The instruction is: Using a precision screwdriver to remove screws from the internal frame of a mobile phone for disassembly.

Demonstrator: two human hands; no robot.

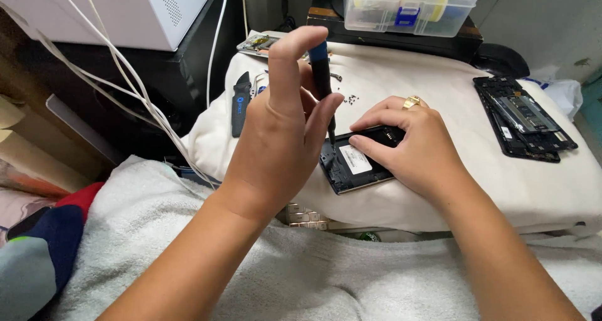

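A screwdriver point(321, 76) is held upright in the left hand point(279, 133), the fingers curled about its dark shaft and the forefinger laid over its blue cap; its tip is set down at the upper left corner of an opened phone point(354, 161). The phone is steadied by the right hand point(411, 148), which is laid flat and half open across its right end, fingertips pressed on the exposed inside beside a white label; a gold ring point(411, 101) is worn on one finger. The phone is seen lying near the front edge of a cream cloth point(407, 76) that is spread over the work surface. Small loose screws point(350, 99) are scattered on the cloth just behind the hands. A black pry tool point(240, 103) is placed at the cloth's left edge, and a stack of dismantled dark phone parts point(523, 117) is kept at its right edge, well apart from the hands. A clear plastic parts box point(411, 7) is stood on a dark ledge at the back. White cables point(125, 89) are hung down at the left, and a grey towel point(301, 277) is spread in the foreground under both forearms.
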